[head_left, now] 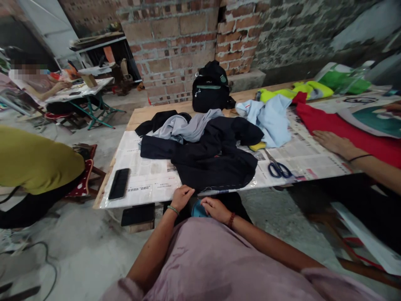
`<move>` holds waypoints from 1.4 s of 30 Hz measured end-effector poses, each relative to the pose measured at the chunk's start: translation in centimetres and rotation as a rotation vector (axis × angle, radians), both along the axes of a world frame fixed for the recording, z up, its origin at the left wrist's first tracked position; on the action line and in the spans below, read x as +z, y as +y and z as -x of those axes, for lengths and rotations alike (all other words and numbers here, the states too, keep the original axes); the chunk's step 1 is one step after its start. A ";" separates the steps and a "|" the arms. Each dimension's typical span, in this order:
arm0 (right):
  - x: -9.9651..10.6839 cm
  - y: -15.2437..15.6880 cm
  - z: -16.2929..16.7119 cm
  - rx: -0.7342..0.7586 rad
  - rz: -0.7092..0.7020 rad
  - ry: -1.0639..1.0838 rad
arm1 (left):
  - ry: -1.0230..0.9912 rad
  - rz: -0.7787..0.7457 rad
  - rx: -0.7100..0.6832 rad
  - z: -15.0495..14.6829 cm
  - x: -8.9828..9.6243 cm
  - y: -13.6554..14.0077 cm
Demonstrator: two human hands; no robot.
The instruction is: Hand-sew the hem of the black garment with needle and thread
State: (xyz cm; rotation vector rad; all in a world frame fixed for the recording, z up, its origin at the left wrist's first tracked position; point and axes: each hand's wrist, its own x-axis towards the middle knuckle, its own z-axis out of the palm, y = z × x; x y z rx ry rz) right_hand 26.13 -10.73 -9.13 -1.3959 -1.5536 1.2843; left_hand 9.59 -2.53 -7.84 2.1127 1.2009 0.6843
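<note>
A dark navy garment (216, 163) lies crumpled on the table, its lower edge at the table's front. Loose white thread shows along that edge. My left hand (183, 197) is closed at the garment's left front corner, thumb and finger pinched on its cloth. Just right of it, my right hand (216, 210) is curled closed below the table edge. Whatever its fingers hold is too small or hidden to make out. A piece of blue cloth (199, 209) shows between my hands, over my lap. Blue-handled scissors (278, 169) lie to the right of the garment.
Newspaper under clear plastic covers the table (153, 184). On it are a black phone (119, 184), grey cloth (178, 128), a light blue garment (275, 119) and a black backpack (210, 90). At right, a co-worker's hand (333, 143) rests on red cloth (326, 123).
</note>
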 end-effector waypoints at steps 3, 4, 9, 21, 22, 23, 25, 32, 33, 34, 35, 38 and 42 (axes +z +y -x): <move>-0.3 0.7 0.4 -0.023 0.000 -0.024 | -0.001 -0.005 0.000 0.0 0.0 0.0; -0.2 0.9 0.6 -0.038 0.006 -0.026 | -0.002 -0.005 0.000 0.0 0.0 -0.1; 0.0 1.5 0.9 -0.113 0.058 -0.043 | -0.011 -0.007 -0.013 0.1 0.0 0.0; -0.2 2.0 1.1 -0.139 0.084 -0.057 | -0.051 -0.003 -0.027 0.1 0.0 -0.1; -0.3 2.0 1.2 -0.145 0.094 -0.050 | -0.056 -0.002 -0.029 0.1 0.0 -0.1; -0.4 2.0 1.2 -0.149 0.105 -0.041 | -0.060 -0.001 -0.030 0.1 0.0 -0.1; -0.6 2.1 1.3 -0.148 0.126 -0.025 | -0.066 0.001 -0.029 0.2 -0.1 -0.1; -0.9 2.1 1.3 -0.143 0.159 0.027 | -0.068 -0.001 -0.017 0.2 -0.4 -0.1; -0.8 2.1 1.3 -0.143 0.165 0.029 | -0.068 -0.005 -0.017 0.2 -0.4 -0.1; -0.8 2.1 1.3 -0.143 0.173 0.031 | -0.068 -0.012 -0.015 0.2 -0.5 -0.1; -0.8 2.1 1.4 -0.145 0.181 0.035 | -0.066 -0.021 -0.012 0.1 -0.5 -0.1; -0.5 2.2 1.7 -0.159 0.208 0.062 | -0.050 -0.052 -0.001 0.0 -0.7 -0.1; -0.3 2.5 2.4 -0.207 0.245 0.080 | -0.049 -0.064 0.008 0.0 -0.8 -0.2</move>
